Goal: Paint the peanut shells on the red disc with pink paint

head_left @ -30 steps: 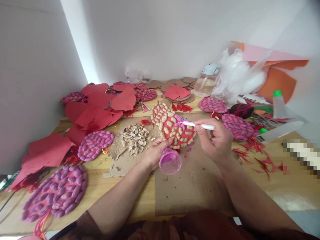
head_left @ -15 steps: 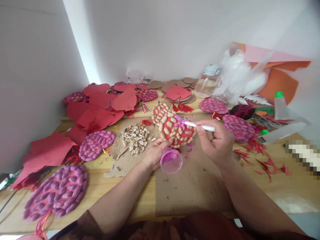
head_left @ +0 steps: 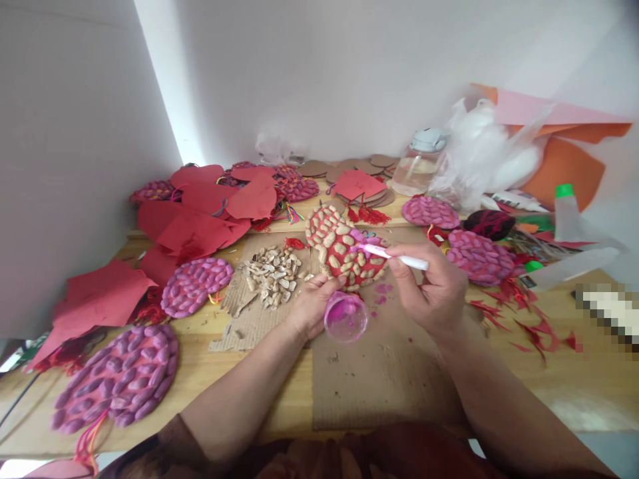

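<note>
The tip of the white brush (head_left: 394, 255) is too small to see clearly against the peanut disc (head_left: 352, 258). The left hand (head_left: 312, 305) covers the lower edge of this disc and part of the pink cup (head_left: 346, 317). A pixelated patch (head_left: 606, 311) hides something at the right edge of the desk (head_left: 239, 379). The plastic bag (head_left: 479, 156) is blurred, and its content cannot be told. The purple disc (head_left: 117, 379) has strings cut by the lower edge.

Plain white wall (head_left: 349, 73) at far side, 2nd white wall (head_left: 64, 166) on left. Bright daylight strip (head_left: 160, 86) at the corner betw. them. Wooden surface (head_left: 564, 386) w/ pale grain below.
</note>
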Demonstrator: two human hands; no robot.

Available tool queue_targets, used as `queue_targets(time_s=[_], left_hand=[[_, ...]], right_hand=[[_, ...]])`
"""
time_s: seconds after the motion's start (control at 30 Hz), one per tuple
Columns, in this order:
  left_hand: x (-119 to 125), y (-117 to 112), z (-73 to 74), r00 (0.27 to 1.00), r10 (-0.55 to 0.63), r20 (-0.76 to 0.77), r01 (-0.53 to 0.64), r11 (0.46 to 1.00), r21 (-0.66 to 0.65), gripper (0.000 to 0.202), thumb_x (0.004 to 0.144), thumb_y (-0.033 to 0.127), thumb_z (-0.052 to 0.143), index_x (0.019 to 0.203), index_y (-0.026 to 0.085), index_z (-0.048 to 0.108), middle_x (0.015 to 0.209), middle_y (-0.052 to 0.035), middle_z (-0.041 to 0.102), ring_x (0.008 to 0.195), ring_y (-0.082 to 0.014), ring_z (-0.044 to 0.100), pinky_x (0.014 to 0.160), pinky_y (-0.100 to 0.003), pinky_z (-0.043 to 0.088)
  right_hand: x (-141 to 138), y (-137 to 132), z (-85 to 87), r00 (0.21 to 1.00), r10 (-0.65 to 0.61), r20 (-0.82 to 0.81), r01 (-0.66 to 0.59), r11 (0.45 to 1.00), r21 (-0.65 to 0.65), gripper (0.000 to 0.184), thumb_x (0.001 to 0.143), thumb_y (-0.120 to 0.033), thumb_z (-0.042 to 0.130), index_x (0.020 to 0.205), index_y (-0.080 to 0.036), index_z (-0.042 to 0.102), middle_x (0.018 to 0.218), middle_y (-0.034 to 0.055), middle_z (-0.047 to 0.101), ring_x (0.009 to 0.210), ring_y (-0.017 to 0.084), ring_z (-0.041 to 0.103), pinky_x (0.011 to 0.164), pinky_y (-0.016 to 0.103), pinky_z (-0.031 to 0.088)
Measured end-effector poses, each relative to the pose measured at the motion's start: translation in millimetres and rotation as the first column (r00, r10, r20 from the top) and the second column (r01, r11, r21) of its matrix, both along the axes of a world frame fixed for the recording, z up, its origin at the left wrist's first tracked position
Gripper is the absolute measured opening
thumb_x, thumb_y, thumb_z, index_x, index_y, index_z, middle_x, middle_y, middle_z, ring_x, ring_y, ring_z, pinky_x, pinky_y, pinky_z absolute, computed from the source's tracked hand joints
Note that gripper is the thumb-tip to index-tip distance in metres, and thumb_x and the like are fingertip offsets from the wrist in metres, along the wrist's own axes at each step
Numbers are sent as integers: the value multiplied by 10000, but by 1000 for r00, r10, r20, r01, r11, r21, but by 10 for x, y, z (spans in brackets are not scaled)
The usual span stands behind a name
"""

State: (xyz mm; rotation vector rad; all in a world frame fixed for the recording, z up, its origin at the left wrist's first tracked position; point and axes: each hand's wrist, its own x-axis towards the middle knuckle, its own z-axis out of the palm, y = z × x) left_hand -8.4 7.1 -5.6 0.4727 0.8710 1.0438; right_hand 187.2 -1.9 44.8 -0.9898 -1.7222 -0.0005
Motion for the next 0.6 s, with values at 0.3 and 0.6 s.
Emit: queue_targets(time_s=[0.3, 0.6], left_hand=[[22, -15, 7, 1000, 10, 18, -11, 999, 52, 508, 531, 365, 1042, 877, 158, 733, 778, -44, 790, 589, -163, 718, 582, -253, 590], [29, -15, -35, 1000, 24, -20, -23, 999, 42, 526, 519, 412, 1039, 862, 154, 734, 740, -53, 775, 571, -171, 704, 572, -268, 569]], right_hand=[[-179, -20, 36, 1000, 3, 22, -4, 999, 39, 128, 983, -168, 667, 1075, -238, 723, 991, 26, 812, 921, 184, 772, 820, 313, 599], [-48, -6, -19, 995, 16, -100, -25, 996, -91, 143, 964, -184, 705, 1087, -244, 746, 988, 14, 798, 865, 166, 740, 799, 306, 568]])
